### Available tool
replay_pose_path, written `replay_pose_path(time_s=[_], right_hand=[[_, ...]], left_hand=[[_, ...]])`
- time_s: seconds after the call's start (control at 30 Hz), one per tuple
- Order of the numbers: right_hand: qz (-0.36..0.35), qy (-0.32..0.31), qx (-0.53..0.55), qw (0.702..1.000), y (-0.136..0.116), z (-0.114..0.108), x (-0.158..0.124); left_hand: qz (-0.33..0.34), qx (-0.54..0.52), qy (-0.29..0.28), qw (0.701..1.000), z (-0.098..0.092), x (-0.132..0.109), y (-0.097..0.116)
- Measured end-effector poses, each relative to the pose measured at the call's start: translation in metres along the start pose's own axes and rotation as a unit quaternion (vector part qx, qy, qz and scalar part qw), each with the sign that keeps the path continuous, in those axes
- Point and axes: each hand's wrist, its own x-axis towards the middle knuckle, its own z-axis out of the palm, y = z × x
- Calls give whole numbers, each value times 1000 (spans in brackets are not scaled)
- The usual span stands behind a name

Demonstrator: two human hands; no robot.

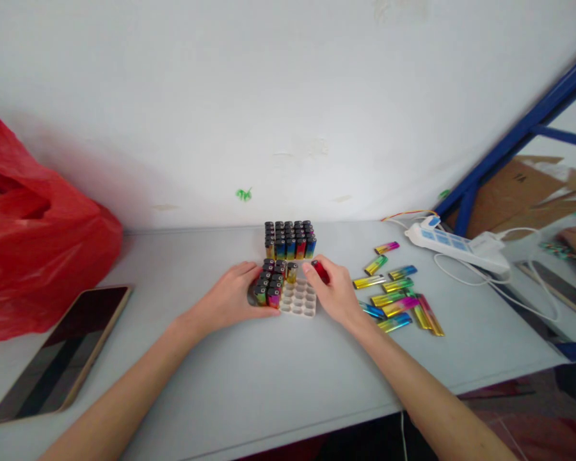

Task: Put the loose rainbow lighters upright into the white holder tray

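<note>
My left hand (235,294) is curled around the left side of a white tray (298,298) with round holes. Black-topped, metallic-coloured lighters (271,282) stand upright in its left columns, and a gold lighter (292,273) stands in the back row beside them. My right hand (336,288) pinches a red lighter (320,271) above the tray's back right corner; its lower end is hidden by the fingers. Right behind the tray, a packed block of upright lighters (290,240) stands near the wall. Several loose shiny pieces (396,296), like lighter bodies, lie scattered right of my right hand.
A phone (62,352) lies at the left, beside a red plastic bag (43,237). At the right are a white power strip (454,246) with cables and a blue metal frame (513,137). The white wall (288,115) closes off the table's back edge.
</note>
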Motion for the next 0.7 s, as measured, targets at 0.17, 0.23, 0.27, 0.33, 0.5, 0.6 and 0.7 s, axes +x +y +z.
replay_pose_path(time_s=[0.17,0.23,0.27,0.33,0.5,0.6,0.7], right_hand=[[-115,-69,-38,990,-8,-11,-2],[-168,-70,-60,981,-7,-14,-2],[-183,-66,-73,978,-6,-16,-2],[-185,-60,-98,976,-4,-18,-2],[-145,-60,-102,982,0,-19,0],[-140,-74,-107,982,4,-16,0],[-147,-88,-156,973,8,-13,1]], left_hand=[[3,19,-11,1000,1,1,2],[6,29,-16,999,0,2,3],[6,36,-20,999,0,2,4],[3,46,-27,999,-1,2,5],[-3,45,-29,999,-1,2,5],[-7,39,-31,999,-1,2,6],[-10,40,-36,999,-2,2,7]])
